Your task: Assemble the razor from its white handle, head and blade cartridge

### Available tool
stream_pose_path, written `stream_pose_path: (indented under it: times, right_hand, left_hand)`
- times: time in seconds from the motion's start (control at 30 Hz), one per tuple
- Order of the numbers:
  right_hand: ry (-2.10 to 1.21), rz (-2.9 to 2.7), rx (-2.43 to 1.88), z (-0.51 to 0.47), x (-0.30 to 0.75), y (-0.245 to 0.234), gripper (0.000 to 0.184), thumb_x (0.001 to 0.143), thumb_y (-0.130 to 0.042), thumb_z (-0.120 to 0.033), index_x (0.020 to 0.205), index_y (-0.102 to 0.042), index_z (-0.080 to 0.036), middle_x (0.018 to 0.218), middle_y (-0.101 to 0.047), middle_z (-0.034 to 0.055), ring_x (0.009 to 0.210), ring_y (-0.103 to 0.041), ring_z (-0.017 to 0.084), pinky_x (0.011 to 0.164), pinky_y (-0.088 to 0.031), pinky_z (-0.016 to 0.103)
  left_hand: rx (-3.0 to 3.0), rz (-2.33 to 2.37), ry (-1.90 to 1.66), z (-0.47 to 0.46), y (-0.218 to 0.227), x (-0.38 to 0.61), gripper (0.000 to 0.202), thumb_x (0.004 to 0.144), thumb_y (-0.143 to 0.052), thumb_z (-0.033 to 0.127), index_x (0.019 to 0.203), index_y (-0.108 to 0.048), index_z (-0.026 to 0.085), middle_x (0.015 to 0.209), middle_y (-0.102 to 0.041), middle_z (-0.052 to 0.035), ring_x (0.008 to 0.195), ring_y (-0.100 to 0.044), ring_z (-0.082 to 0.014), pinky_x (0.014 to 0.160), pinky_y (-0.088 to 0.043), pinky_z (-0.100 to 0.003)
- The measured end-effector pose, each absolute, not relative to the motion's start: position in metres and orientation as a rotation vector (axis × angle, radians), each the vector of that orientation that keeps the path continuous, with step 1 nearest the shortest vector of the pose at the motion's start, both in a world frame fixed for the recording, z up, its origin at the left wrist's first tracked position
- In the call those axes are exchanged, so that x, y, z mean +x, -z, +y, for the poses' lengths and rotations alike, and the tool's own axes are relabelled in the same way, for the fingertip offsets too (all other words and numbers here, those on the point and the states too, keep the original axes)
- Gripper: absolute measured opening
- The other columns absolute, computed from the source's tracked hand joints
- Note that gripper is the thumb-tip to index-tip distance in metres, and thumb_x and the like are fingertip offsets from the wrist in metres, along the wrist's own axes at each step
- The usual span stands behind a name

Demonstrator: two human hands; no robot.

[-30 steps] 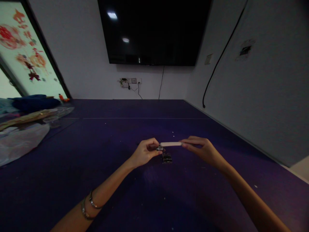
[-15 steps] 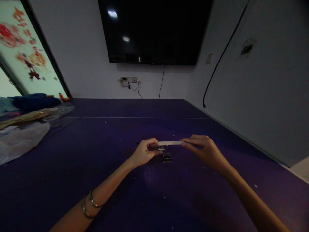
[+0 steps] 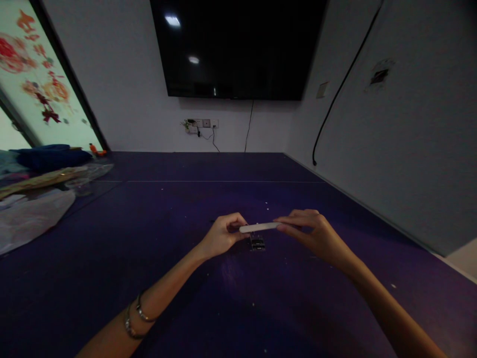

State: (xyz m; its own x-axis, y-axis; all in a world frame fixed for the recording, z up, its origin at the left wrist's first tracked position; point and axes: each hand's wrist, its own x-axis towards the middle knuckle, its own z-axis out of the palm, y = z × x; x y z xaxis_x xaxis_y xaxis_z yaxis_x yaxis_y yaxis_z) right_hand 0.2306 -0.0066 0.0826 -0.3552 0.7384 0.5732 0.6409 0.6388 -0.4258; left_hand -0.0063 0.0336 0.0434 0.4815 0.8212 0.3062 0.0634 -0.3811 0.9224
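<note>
As right hand pinches stick, fingers extended

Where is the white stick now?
Head view, centre: the white stick spans the gap between left hand and right hand, which pinches its end, just above a small metal piece.

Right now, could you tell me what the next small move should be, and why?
Probably ease the white strip slightly left: the right hand pinches its right end, and its left tip just meets the pinched left hand, above the small dark piece on the purple surface.
</note>
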Motion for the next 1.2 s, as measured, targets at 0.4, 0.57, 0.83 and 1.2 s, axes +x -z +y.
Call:
stream_pose_path:
  times: [0.4, 0.57, 0.83, 1.2]
  right_hand:
    - [-0.328, -2.038, -1.161, -0.004, 0.237, -0.082, 0.024, 0.082, -0.056, -0.039, 0.093, -0.073, -0.024, 0.082, -0.071, 0.0044, 0.074, -0.061, 0.017, 0.065, -0.046, 0.029]
    - [-0.408, -2.067, -1.146, -0.001, 0.24, -0.083, 0.025, 0.081, -0.057, -0.04, 0.093, -0.072, -0.024, 0.082, -0.07, 0.0046, 0.075, -0.062, 0.018, 0.067, -0.047, 0.03]
    - [-0.437, -2.072, -1.134, 0.0, 0.243, -0.082, 0.026, 0.081, -0.057, -0.041, 0.093, -0.072, -0.024, 0.082, -0.07, 0.005, 0.077, -0.062, 0.019, 0.066, -0.047, 0.03]
    - [-0.336, -2.057, -1.132, -0.006, 0.236, -0.084, 0.023, 0.082, -0.058, -0.038, 0.093, -0.072, -0.024, 0.079, -0.07, 0.0036, 0.071, -0.061, 0.017, 0.063, -0.046, 0.03]
  left_hand:
    - [1.769, 0.729, -1.005, 0.032, -0.046, -0.007, 0.014, 0.069, -0.068, 0.019, 0.071, -0.055, 0.014, 0.076, -0.065, -0.0024, 0.072, -0.061, -0.0136, 0.071, -0.047, -0.028]
    - [1.752, 0.734, -1.023, 0.031, -0.048, -0.007, 0.014, 0.068, -0.068, 0.019, 0.073, -0.057, 0.014, 0.075, -0.065, -0.0021, 0.069, -0.06, -0.0125, 0.067, -0.046, -0.026]
    - [1.738, 0.747, -1.011, 0.03, -0.05, -0.007, 0.014, 0.068, -0.068, 0.02, 0.073, -0.057, 0.014, 0.076, -0.065, -0.0027, 0.072, -0.06, -0.0133, 0.069, -0.046, -0.027]
    - [1.747, 0.719, -0.995, 0.029, -0.046, -0.005, 0.014, 0.069, -0.069, 0.018, 0.072, -0.056, 0.013, 0.075, -0.064, -0.0017, 0.071, -0.06, -0.0124, 0.07, -0.046, -0.027]
